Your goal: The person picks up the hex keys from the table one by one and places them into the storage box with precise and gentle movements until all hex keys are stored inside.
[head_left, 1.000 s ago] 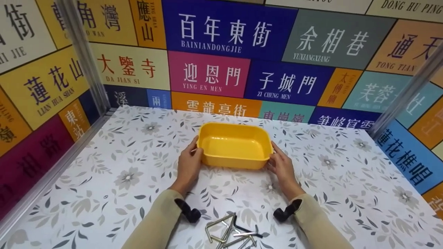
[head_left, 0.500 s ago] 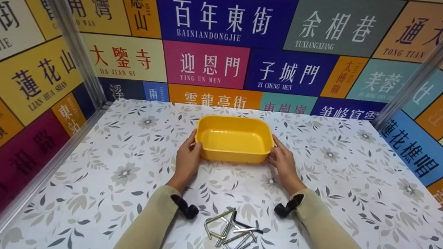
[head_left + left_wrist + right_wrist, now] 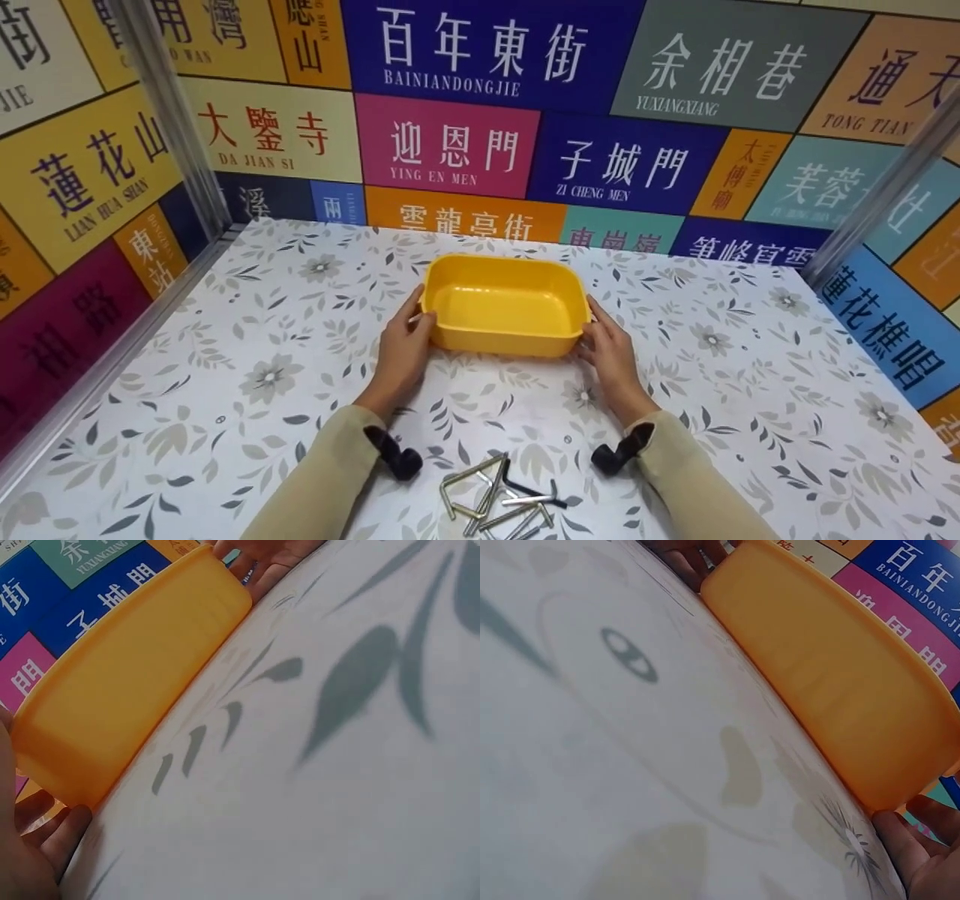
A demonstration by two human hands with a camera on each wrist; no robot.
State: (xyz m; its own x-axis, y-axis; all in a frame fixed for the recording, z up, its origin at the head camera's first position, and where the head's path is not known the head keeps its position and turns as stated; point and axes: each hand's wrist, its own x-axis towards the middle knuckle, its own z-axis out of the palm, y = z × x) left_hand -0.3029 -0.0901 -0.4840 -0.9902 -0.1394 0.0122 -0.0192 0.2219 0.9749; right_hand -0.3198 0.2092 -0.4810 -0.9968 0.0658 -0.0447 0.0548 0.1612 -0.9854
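Observation:
A yellow plastic tub [image 3: 510, 311], rectangular with rounded corners, stands on the patterned tabletop with nothing inside. My left hand [image 3: 403, 349] grips its left end, thumb at the near corner and fingers along the side. At the opposite end my right hand [image 3: 613, 351] holds the tub the same way. The left wrist view shows the tub's long wall [image 3: 135, 667] with fingertips [image 3: 71, 829] at its lower edge. In the right wrist view, fingertips [image 3: 892, 832] meet the bottom corner of the wall [image 3: 825, 675].
Several L-shaped hex keys [image 3: 491, 491], mostly silver and one black, lie in a loose pile between my forearms. The floral tabletop [image 3: 225, 435] ends at a back wall [image 3: 450, 150] of coloured sign panels. Clear strips [image 3: 176, 135] line the side corners.
The head view has shifted a little. Both hands keep their hold on the tub, which stays at about the same spot on the table; the hex keys have not moved.

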